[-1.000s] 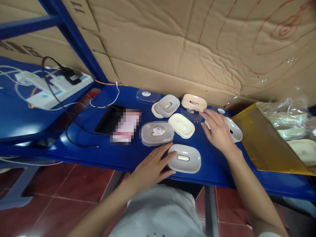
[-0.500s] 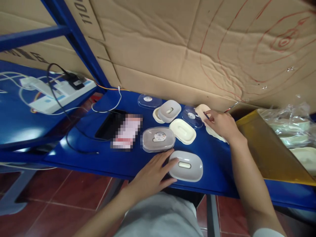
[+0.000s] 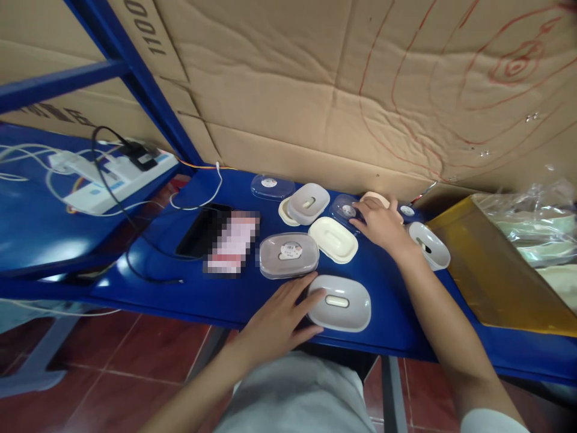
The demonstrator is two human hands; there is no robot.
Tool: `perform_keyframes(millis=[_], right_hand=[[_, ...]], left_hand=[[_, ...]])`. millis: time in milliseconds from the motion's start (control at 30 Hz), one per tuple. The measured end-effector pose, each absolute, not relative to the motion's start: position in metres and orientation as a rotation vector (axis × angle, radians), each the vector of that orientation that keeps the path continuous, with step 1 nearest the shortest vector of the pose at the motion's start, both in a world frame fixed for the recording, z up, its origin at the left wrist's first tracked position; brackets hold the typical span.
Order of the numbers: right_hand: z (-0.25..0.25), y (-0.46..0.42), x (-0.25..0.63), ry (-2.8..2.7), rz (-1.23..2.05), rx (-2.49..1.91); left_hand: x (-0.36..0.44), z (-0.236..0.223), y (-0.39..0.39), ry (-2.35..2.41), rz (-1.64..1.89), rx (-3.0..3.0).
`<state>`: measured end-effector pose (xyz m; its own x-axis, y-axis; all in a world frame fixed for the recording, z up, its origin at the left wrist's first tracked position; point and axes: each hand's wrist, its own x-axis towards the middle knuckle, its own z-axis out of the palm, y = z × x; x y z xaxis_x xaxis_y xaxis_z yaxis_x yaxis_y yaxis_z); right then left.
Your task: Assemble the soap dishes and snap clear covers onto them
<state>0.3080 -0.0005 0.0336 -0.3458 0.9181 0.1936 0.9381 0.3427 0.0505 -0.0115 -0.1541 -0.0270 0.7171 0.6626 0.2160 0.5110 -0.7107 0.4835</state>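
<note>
A grey oval soap dish (image 3: 360,316) with a slot in its middle lies at the table's front edge. My left hand (image 3: 282,316) rests at its left end, fingers spread and touching the rim. Farther back, my right hand (image 3: 381,222) reaches over the table with fingers apart, the tips at the right edge of a clear plastic lid (image 3: 342,204) with a round sticker. Behind that hand, a cream oval piece (image 3: 375,197) is partly hidden. A cream oval tray (image 3: 333,240) lies left of my right hand. Beside it is a grey dish under a clear cover (image 3: 270,255).
Another grey dish (image 3: 439,255) stands by a yellow-brown bin (image 3: 460,264) holding bagged pale pieces. Toward the back are a clear lid (image 3: 282,189) and a grey dish (image 3: 315,210) on a cream piece. A phone (image 3: 232,240), cables and a power strip (image 3: 162,165) are leftward.
My right hand has moved left from the cream pieces to the clear lid. A grey dish and a stickered clear piece now show at the right. My left hand stays at its dish.
</note>
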Motion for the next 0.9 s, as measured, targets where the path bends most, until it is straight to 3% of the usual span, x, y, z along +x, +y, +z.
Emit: perform_keyframes(millis=[433, 700, 900], right_hand=[[0.03, -0.001, 0.311, -2.453, 0.171, -1.728], [0.018, 0.002, 0.313, -2.395, 0.155, -1.796], [0.037, -0.009, 0.315, -2.35, 0.072, -1.687]], left_hand=[[-0.011, -0.023, -0.154, 0.887, 0.541, 2.54], [-0.012, -0.025, -0.155, 0.883, 0.549, 2.519], [-0.012, -0.024, -0.155, 0.882, 0.586, 2.476]])
